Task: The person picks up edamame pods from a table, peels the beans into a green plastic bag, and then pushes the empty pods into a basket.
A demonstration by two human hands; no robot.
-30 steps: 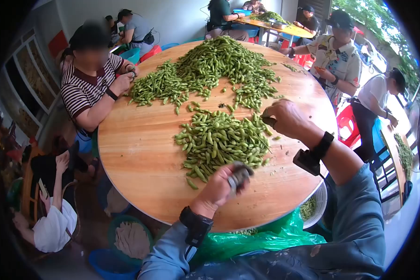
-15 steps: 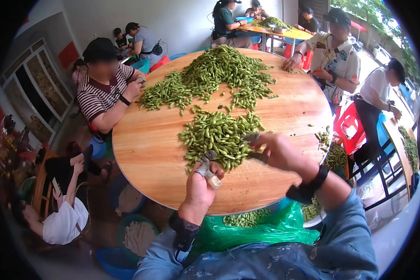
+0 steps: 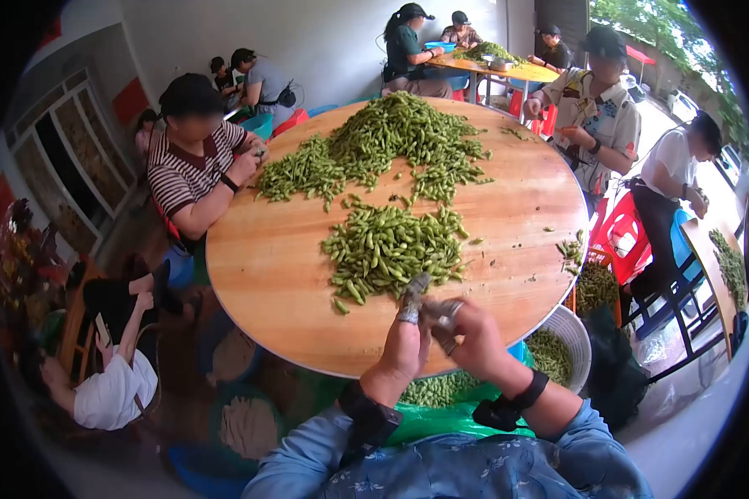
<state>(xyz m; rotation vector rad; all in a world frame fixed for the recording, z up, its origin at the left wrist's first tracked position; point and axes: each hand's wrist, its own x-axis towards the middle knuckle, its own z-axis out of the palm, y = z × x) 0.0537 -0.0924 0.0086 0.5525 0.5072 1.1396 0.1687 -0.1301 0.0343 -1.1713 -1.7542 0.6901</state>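
My left hand and my right hand meet above the near edge of the round wooden table. Grey wrappings cover some fingers on both. The fingers of each hand are closed and pressed together; whatever lies between them is hidden. Just beyond my fingertips is a small heap of green soybean pods. A larger pod heap rises behind it. Below the table edge, under my wrists, shelled green beans lie by a green plastic bag.
A white basket holding beans stands below the table's right edge, beside an orange crate of pods. People sit at the left and right of this table. Blue tubs are on the floor at lower left.
My right hand has come back from the near heap's right side and down to my left hand. My left hand has shifted right. The view has moved slightly.
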